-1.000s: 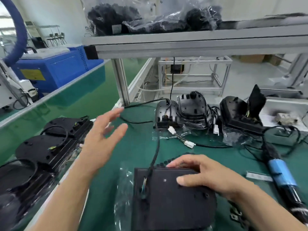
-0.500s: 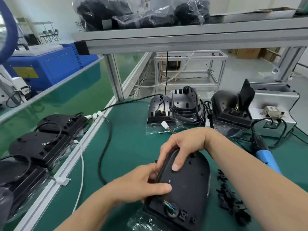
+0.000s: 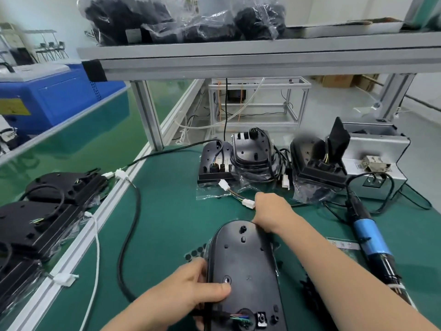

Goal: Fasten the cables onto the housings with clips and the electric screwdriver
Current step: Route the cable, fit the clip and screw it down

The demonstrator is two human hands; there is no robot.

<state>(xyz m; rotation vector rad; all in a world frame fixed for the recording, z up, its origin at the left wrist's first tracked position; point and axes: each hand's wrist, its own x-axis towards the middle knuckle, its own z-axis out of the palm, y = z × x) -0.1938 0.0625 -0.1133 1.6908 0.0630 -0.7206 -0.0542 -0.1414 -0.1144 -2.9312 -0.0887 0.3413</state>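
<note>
1 housing point(image 3: 241, 259): left hand point(image 3: 191, 290) grips, right hand point(image 3: 269, 213) apparently.

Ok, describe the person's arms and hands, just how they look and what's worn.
Both are bare. The left hand and right hand wear no gloves, and no ring, watch or wristband shows. The left forearm and right forearm are uncovered as far as the frame reaches; no sleeve is in view.

Four housings point(image 3: 241, 259) on the work mat point(image 3: 171, 211) (three of them at the back) and one electric screwdriver point(image 3: 370, 237).
</note>
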